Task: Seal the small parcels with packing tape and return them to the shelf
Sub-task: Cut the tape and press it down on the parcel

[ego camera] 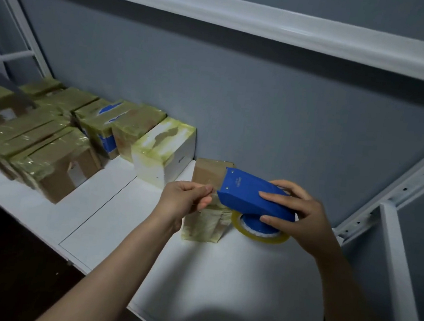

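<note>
Our left hand (186, 196) pinches clear tape (215, 189), our right hand (301, 215) grips the blue plastic tape dispenser (248, 197) over the small brown cardboard parcel (203, 224) on the white shelf (112, 218); likely light, stiff, best held by its sides.

Two hands (185, 196) (301, 215), one tape dispenser (248, 197), one tape roll (277, 240), one white box (166, 156)

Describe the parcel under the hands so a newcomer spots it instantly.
Start at the white shelf and its row of taped parcels on the left. Right of the white box, one small brown parcel lies alone, beside the blue tape dispenser.
</note>
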